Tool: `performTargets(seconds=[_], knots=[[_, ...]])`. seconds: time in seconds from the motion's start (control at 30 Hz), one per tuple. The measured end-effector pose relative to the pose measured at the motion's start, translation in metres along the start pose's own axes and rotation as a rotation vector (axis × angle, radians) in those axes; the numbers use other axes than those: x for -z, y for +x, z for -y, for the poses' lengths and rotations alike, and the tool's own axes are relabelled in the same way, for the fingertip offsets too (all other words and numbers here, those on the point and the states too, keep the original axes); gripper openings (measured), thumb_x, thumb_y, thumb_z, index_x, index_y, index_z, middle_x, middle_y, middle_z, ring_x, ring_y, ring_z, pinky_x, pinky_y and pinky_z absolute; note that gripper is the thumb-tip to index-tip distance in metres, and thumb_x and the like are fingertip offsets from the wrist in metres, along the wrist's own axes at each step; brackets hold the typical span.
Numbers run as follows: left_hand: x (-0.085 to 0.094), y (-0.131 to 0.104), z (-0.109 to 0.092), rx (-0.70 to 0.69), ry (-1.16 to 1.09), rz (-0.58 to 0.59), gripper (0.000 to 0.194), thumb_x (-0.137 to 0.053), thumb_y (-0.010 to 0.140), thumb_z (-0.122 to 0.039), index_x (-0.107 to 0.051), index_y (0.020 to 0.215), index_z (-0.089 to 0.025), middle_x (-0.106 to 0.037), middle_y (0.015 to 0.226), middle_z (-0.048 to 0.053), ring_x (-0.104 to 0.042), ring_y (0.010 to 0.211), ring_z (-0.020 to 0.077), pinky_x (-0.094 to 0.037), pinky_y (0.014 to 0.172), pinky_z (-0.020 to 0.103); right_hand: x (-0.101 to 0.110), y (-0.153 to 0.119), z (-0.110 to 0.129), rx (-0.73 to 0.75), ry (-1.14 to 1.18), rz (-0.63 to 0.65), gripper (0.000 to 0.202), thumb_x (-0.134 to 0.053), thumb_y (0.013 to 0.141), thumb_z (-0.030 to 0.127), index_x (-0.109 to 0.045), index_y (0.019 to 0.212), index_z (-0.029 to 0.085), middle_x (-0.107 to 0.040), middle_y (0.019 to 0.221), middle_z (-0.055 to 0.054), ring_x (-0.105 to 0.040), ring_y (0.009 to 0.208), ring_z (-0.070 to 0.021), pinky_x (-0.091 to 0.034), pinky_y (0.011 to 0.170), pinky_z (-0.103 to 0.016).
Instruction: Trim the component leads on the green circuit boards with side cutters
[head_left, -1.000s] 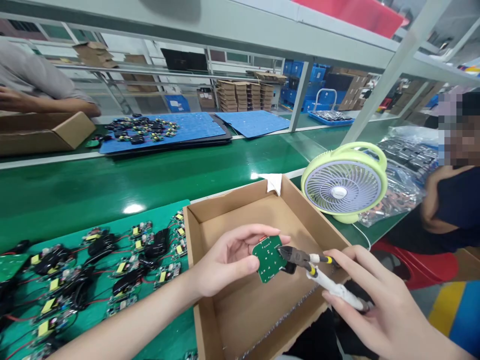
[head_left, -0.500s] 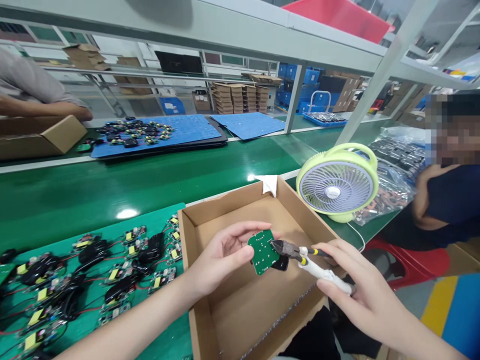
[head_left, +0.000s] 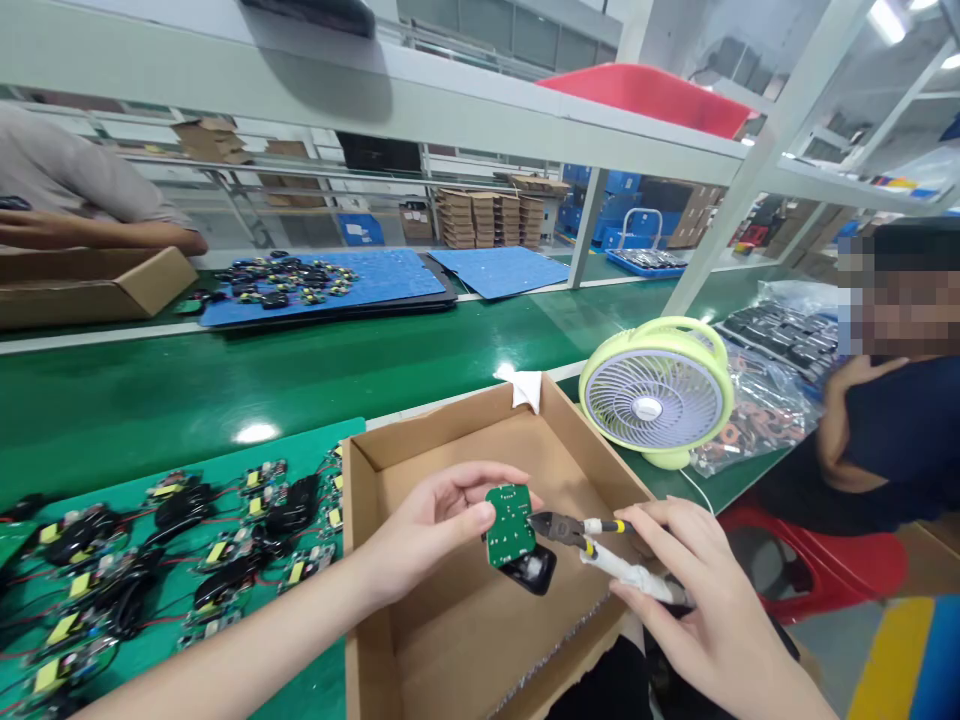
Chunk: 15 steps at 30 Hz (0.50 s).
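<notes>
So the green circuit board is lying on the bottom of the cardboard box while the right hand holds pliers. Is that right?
Not quite: the head view shows the green circuit board held in the left hand, not lying on the bottom of the cardboard box. The right hand does hold pliers.

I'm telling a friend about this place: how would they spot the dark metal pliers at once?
Find the open brown cardboard box beside the round lime-green fan. Above it, the right hand holds the dark metal pliers, pointed at a green circuit board. Unlike that board, they have handles marked white and yellow.
</notes>
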<state>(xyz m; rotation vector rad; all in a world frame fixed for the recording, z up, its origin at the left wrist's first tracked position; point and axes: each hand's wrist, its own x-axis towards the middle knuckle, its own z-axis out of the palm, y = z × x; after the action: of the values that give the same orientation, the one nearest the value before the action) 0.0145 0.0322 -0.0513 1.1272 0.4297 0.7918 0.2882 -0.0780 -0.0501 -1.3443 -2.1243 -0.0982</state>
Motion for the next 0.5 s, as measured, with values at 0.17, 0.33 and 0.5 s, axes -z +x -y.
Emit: performTargets(seconds=[0.17, 0.33, 0.5], knots=[[-0.007, -0.009, -0.027, -0.005, 0.081, -0.266, 0.043, -0.08, 0.082, -0.047, -0.075, 0.114, -0.018, -0.078, 0.11, 0.015, -0.074, 0.091, 0.0246, -0.059, 0.073, 0.027, -0.007, -0.009, -0.01, -0.148, 0.225, -0.022, 0.041, -0.064, 0.096, 0.031, -0.058, 0.136, 0.025, -0.066, 0.124, -0.011, -0.067, 0.114, -0.0294, -0.059, 0.094, -0.038], [-0.013, -0.054, -0.026, 0.047, 0.414, -0.549, 0.043, -0.076, 0.083, -0.052, -0.075, 0.116, -0.024, -0.079, 0.106, 0.009, -0.071, 0.078, 0.0195, -0.057, 0.069, 0.023, -0.022, -0.023, -0.028, -0.308, 0.826, -0.011, 0.047, -0.034, 0.107, 0.045, -0.051, 0.146, 0.024, -0.064, 0.137, -0.014, -0.064, 0.125, -0.0326, -0.057, 0.102, -0.047], [-0.042, -0.111, 0.007, -0.09, 0.677, -0.724, 0.033, -0.071, 0.088, -0.045, -0.075, 0.117, -0.031, -0.078, 0.113, 0.006, -0.073, 0.096, 0.0236, -0.058, 0.081, 0.026, -0.018, -0.029, -0.066, -0.169, 0.833, 0.042, 0.047, -0.026, 0.107, 0.04, -0.051, 0.146, 0.027, -0.072, 0.118, -0.012, -0.075, 0.102, -0.0308, -0.066, 0.081, -0.043]])
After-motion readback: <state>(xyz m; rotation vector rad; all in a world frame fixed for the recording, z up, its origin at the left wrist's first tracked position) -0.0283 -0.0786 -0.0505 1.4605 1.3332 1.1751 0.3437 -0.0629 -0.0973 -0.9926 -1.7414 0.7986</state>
